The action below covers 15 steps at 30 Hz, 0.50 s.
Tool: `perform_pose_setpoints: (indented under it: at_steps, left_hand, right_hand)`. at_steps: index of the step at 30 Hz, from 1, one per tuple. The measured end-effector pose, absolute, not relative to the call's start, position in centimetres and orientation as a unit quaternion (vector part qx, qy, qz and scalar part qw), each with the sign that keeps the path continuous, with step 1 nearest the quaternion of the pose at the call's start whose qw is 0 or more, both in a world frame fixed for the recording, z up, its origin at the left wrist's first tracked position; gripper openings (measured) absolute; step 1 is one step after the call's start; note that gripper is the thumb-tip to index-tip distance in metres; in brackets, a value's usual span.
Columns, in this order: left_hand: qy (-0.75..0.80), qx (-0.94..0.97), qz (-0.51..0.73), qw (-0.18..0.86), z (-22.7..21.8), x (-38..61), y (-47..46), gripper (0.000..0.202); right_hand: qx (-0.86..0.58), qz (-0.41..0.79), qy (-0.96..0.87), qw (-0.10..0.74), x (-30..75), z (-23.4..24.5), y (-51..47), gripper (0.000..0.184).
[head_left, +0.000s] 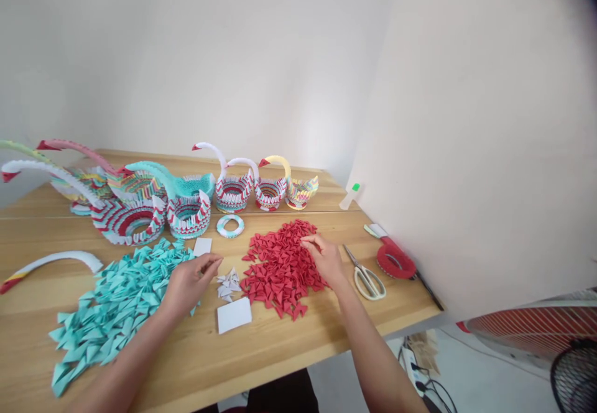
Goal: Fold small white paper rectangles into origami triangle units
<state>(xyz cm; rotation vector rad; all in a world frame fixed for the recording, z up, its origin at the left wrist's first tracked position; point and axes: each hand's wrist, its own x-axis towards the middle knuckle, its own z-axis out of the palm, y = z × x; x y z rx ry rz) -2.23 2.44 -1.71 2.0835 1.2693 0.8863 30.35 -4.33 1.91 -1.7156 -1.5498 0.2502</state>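
Note:
My left hand [190,281] hovers at the right edge of a heap of teal folded paper triangles [116,304], fingers pinched together on a small white folded piece. Just right of it lies a small cluster of white folded triangles [228,284] and a white paper rectangle [234,315]. My right hand [323,257] rests on the right side of a heap of red folded triangles [275,267], fingers curled down into the pieces; I cannot make out whether it grips one.
Several modular paper swans and baskets [186,198] line the back of the wooden table [280,344]. A small paper ring [230,226], scissors [368,276], a red ring [395,260], a loose paper neck [51,264] and a glue bottle [349,195] lie around. A wall stands right.

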Motion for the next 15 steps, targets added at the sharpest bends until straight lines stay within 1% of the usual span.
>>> perform_pose_setpoints:
  at_steps: [5, 7, 10, 12, 15]
  left_hand:
    - [0.466, 0.771, 0.34, 0.268, -1.5, -2.2, 2.4, 0.036]
    - [0.468, 0.771, 0.337, 0.271, -1.6, -2.3, 2.4, 0.037]
    - [0.47, 0.771, 0.333, 0.272, -1.8, -2.4, 2.5, 0.038]
    - [0.473, 0.77, 0.33, 0.273, -1.9, -2.4, 2.5, 0.038]
    - [0.474, 0.77, 0.326, 0.275, -1.9, -2.4, 2.5, 0.038]
  right_hand:
    - [-0.639, 0.047, -0.645, 0.416, 28.6, 2.6, -5.2, 0.015]
    - [-0.631, 0.066, -0.649, 0.42, 27.7, 2.5, -5.6, 0.015]
    - [-0.609, 0.112, -0.665, 0.417, 25.9, 1.8, -6.5, 0.02]
    - [-0.588, 0.119, -0.696, 0.395, 25.0, 1.4, -6.9, 0.023]
    - [-0.581, 0.086, -0.737, 0.333, 25.9, 1.5, -6.4, 0.026]
